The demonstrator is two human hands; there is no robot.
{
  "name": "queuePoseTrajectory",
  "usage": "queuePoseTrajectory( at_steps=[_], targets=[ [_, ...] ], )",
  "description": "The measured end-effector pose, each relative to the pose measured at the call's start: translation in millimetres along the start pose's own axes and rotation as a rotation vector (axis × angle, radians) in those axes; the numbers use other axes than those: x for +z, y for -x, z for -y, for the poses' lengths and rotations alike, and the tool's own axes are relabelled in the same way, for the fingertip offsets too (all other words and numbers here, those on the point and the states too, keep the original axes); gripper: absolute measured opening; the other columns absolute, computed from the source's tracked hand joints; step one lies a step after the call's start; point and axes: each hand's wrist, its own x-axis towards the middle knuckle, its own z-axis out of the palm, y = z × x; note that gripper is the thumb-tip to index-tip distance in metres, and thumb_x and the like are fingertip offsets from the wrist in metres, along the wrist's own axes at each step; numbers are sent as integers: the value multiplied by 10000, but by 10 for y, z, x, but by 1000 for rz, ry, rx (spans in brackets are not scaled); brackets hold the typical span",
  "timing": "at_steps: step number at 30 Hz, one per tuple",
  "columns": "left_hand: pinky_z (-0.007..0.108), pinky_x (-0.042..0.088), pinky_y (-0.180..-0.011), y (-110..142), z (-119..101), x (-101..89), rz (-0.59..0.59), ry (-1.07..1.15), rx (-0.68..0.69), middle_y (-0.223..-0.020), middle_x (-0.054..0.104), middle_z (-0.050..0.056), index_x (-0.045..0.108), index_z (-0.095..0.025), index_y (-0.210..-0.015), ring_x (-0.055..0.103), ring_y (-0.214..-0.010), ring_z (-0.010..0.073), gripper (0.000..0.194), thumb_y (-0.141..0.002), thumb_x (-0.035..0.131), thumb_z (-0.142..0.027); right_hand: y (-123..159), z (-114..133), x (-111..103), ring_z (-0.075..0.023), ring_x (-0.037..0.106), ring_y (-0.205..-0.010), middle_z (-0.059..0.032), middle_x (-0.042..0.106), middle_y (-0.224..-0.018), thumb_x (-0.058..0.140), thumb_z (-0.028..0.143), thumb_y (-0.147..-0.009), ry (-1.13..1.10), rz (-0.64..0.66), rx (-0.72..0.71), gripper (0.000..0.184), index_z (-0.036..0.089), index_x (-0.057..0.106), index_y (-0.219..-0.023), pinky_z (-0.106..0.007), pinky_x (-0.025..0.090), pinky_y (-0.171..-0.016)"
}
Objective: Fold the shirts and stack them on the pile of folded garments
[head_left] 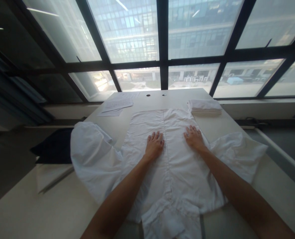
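Shirt [147, 172], white, is lying flat mid-frame on table [144, 103], sleeves spreading L & R. L hand [155, 145] is pressing down nr center, palm down, fingers slightly apart, gripping nothing; R hand [193, 137] is doing same just right of center, fingers spread wider. Papers [116, 104] are lying upper left; folded white stack [205, 107] is sitting upper right.

"Where could a hand slide through low down?"
"Across the bare far tabletop [153, 104], between the papers [116, 105] and the folded white fabric [205, 107]."
"And nearer?"
"Between the left forearm [129, 186] and right forearm [233, 184], above the white shirt [162, 176]. The bunched left sleeve [95, 156] bulges up, dark fabric [54, 146] beside it."
"Beyond the table?"
"The window frame [163, 43] blocks."
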Motion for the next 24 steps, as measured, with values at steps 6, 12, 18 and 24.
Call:
queuePoseTrajectory(
  at_steps=[6, 12, 18, 24],
  targets=[
    [518, 266, -1249, -4, 4, 1, 7, 4, -5, -1656, 388, 72, 458, -224, -1560, 318, -1539, 302, 528, -1064, 355, -375, -8, -8, 14, -301, 274, -1548, -152, 330, -1677, 314, 403, -1048, -4, -2, 0, 603, 146, 433, -1580, -505, 199, -1237],
    [526, 268, -1248, -11, 5, 5, 7, 11, -6, -1652, 394, 81, 459, -209, -1560, 318, -1538, 307, 533, -1061, 359, -370, -4, -5, 1, -298, 265, -1553, -151, 332, -1676, 331, 402, -1046, -21, 3, -1, 600, 147, 437, -1578, -502, 189, -1242],
    [516, 264, -1251, -3, 5, -5, 2, 10, -3, -1650, 398, 81, 470, -205, -1553, 322, -1537, 304, 530, -1065, 356, -376, -8, -5, 19, -304, 276, -1549, -154, 344, -1670, 341, 395, -1040, -29, -15, 0, 601, 138, 448, -1572, -508, 190, -1244],
    [525, 267, -1249, -4, -3, -11, 10, 7, -8, -1654, 390, 79, 460, -212, -1560, 323, -1536, 306, 529, -1066, 356, -368, 1, -2, 5, -296, 270, -1552, -148, 342, -1672, 337, 395, -1044, -32, -8, 2, 596, 140, 449, -1571, -502, 192, -1245]
  ],
)
